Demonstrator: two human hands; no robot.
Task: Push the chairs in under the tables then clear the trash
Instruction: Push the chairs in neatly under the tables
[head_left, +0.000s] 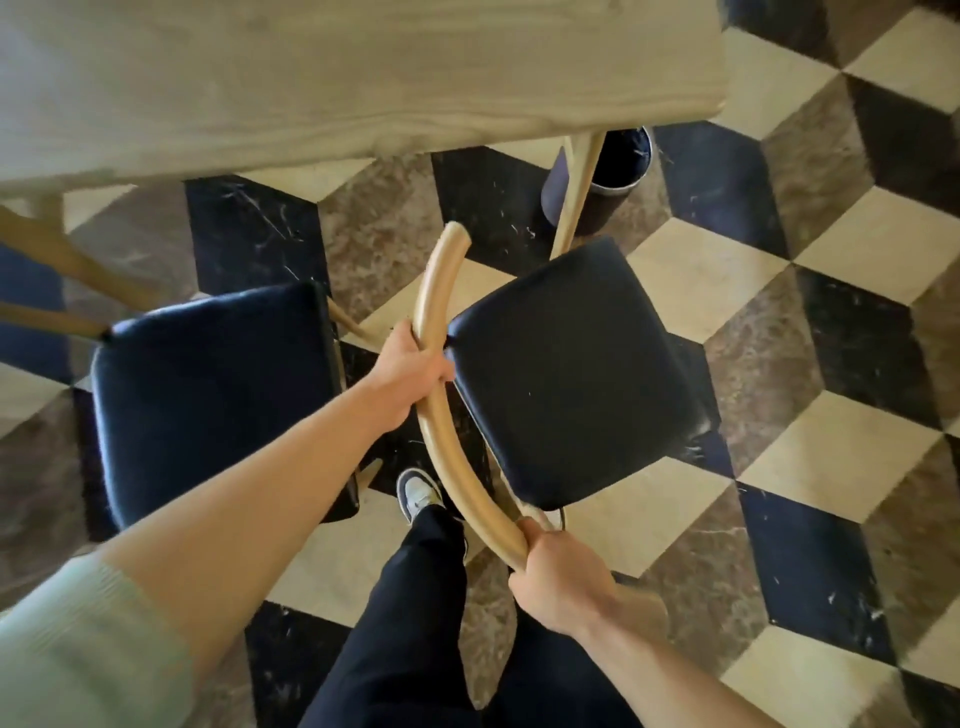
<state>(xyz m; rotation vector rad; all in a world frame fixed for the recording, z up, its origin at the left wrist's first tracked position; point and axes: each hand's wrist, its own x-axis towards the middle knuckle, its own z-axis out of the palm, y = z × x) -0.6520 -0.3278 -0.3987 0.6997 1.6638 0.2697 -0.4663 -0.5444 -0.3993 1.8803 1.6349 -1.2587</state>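
Chair-pushing step: both hands, left hand (410, 370) and right hand (558, 577), clasp the backrest (447, 415); next, square the chair (571, 374) to the tabletop (363, 78) edge and push.

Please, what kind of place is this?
Probably a café or restaurant dining room, though not certain. Two matching chairs with dark padded seats stand by a long wooden table on a patterned marble tile floor. Both hands grip one chair's curved backrest.
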